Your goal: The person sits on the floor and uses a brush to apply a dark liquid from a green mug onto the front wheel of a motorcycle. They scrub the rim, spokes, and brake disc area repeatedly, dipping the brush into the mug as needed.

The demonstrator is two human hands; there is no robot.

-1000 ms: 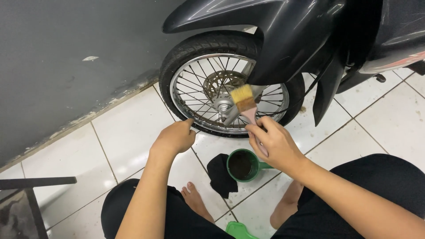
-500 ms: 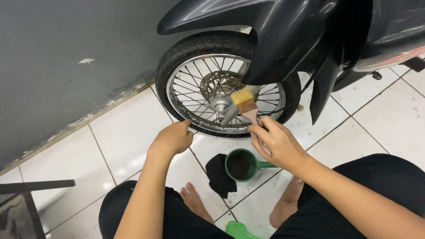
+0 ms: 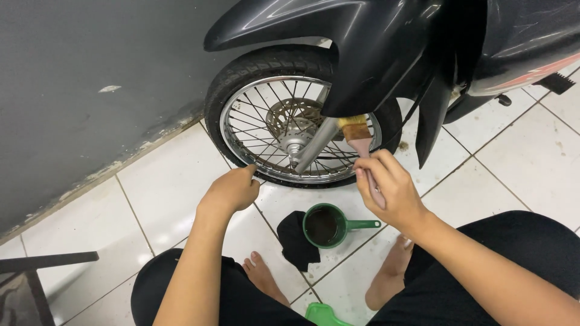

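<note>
The right hand (image 3: 391, 188) grips a pink-handled paintbrush (image 3: 357, 137), its bristles against the black-tyred, silver-spoked motorcycle wheel (image 3: 290, 124). The left hand (image 3: 232, 190) pinches the rim's lower edge. A green plastic scoop of dark liquid (image 3: 329, 225) sits beside a black rag (image 3: 296, 239) on the white tiled floor (image 3: 175, 187).

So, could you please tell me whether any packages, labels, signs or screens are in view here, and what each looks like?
No packages, signs or screens are in view.
Decal: on the black motorcycle body panel at the upper right, a reddish-orange patch with pale streaks, partly cut off by the frame edge.
The green cup on the floor tiles carries no visible label.
</note>
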